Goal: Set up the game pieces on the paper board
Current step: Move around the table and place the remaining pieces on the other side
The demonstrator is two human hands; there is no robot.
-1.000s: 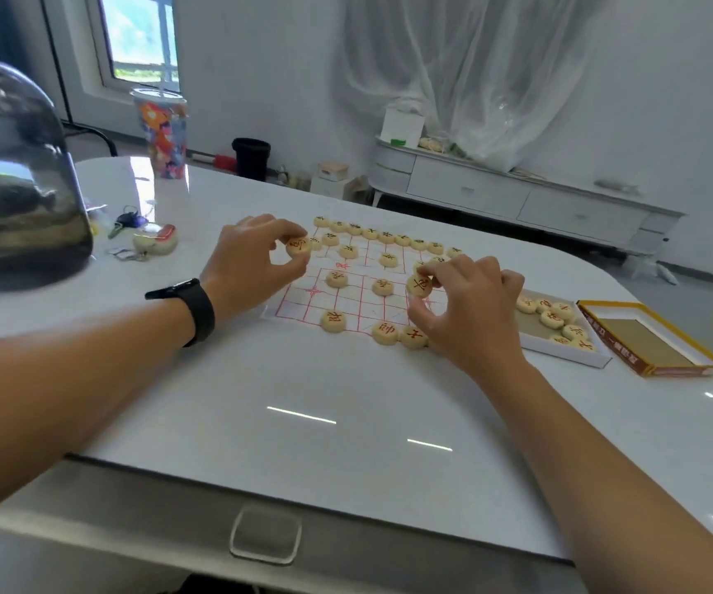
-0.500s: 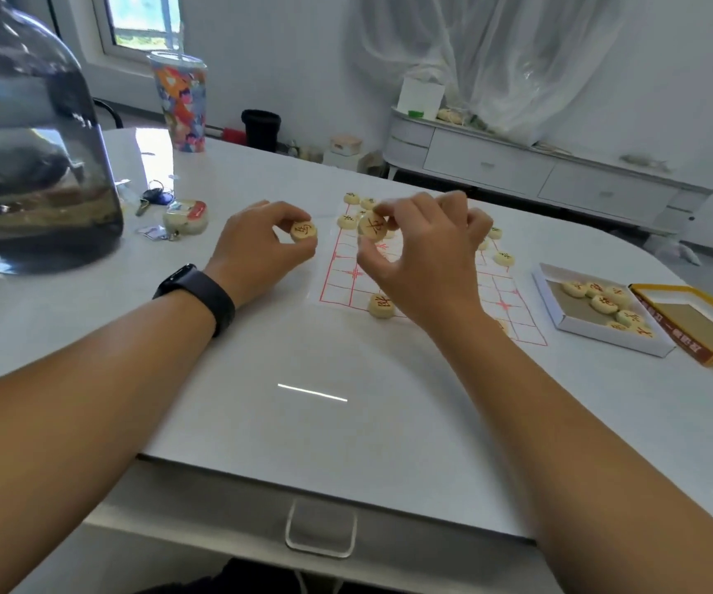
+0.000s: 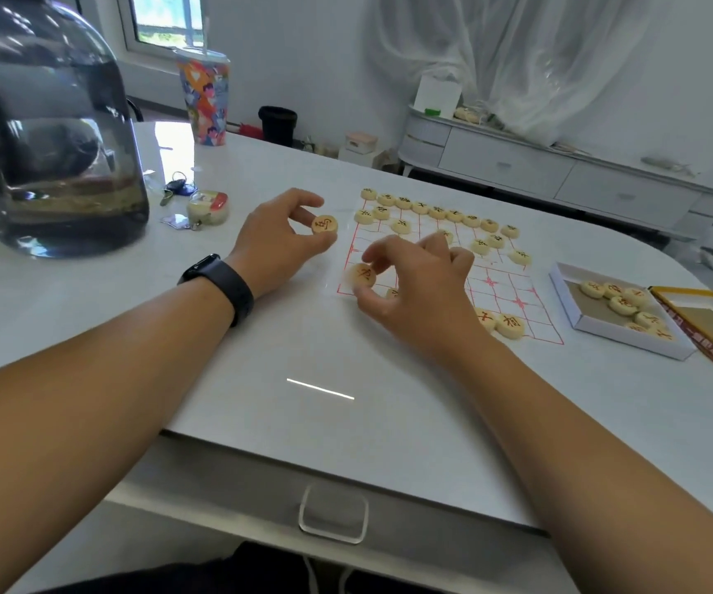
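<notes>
Half done, by my estimate: far rows filled on the paper board (image 3: 502,289). My hands are apart, left hand (image 3: 277,244) and right hand (image 3: 415,289) each pinching one disc; box (image 3: 616,336) holds more.

Glossy white table (image 3: 260,400), thin paper board (image 3: 505,289) printed with red lines, smooth pale wooden-looking pieces (image 3: 510,325), clear glass jar (image 3: 46,135) at upper left, cardboard tray (image 3: 577,323) at right
</notes>
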